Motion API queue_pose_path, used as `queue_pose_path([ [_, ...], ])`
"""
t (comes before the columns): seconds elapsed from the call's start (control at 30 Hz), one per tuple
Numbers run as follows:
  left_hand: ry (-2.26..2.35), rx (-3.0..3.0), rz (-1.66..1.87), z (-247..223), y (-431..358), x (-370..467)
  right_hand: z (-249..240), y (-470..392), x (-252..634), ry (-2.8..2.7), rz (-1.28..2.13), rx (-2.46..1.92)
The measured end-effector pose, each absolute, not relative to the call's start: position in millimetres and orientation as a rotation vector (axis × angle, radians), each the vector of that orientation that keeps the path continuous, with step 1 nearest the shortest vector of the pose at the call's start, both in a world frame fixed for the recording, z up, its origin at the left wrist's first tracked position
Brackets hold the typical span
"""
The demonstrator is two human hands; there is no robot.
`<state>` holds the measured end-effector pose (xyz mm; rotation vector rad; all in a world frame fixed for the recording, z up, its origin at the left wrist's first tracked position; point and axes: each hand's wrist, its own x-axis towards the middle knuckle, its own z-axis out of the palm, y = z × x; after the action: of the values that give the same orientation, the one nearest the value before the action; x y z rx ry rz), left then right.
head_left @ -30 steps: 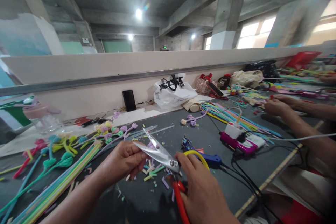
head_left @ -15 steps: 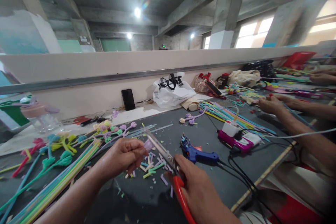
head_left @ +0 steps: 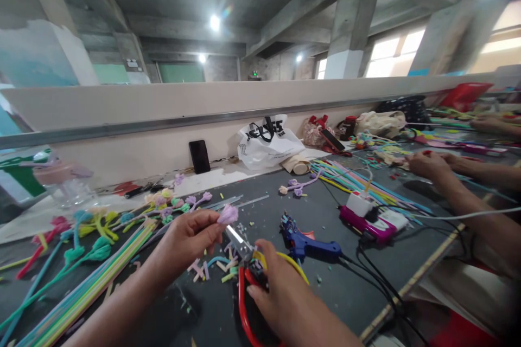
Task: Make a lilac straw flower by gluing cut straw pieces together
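My left hand (head_left: 185, 238) pinches a small light-purple fuzzy chenille-stem flower (head_left: 228, 214) between thumb and fingertips. My right hand (head_left: 285, 293) is closed around scissors (head_left: 241, 245) with red and yellow handles. Their metal blades point up and left, their tips close under the flower and partly hidden by it and my left fingers. Below both hands, short cut chenille pieces (head_left: 222, 267) in purple, green and cream lie scattered on the dark tabletop (head_left: 211, 314).
A blue glue gun (head_left: 313, 244) lies right of the scissors, its cable trailing near a magenta power strip (head_left: 372, 222). Chenille stems (head_left: 93, 287) and finished flowers (head_left: 93, 249) lie left. A phone (head_left: 199, 156) leans on the back wall beside a white bag (head_left: 266, 143). A co-worker's hands (head_left: 431, 165) are at right.
The scissors have turned in my right hand and drawn back, so the yellow handle now shows. My left hand has turned the purple flower upward, into clearer view.
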<state>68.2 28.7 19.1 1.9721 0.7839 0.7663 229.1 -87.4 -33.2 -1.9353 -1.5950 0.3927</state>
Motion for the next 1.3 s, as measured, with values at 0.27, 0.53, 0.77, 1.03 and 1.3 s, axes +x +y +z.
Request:
queue_pose_path([
  [0.27, 0.668, 2.257, 0.765, 21.7, 16.1, 72.0, -25.0, -86.2, 222.1, -1.866, 0.048, -2.062],
  [0.53, 0.518, 2.477, 0.752, 10.1, 18.3, 76.3, -6.7, -82.8, 245.5, -1.181, 0.729, -1.286],
  [0.77, 0.433, 2.57, 0.69, 0.1, 15.9, 79.0, -9.2, -78.4, 243.7, -1.104, 0.835, -1.267],
  [1.03, 0.73, 2.462, 0.663, -3.6, 14.4, 84.2, -27.4, -70.9, 250.1, -1.049, 0.688, -1.302],
  [1.3, 0.742, 2.379, 0.534, 2.9, 2.3, 89.6, -27.1, -70.1, 232.9, -1.062, 1.023, -1.113],
])
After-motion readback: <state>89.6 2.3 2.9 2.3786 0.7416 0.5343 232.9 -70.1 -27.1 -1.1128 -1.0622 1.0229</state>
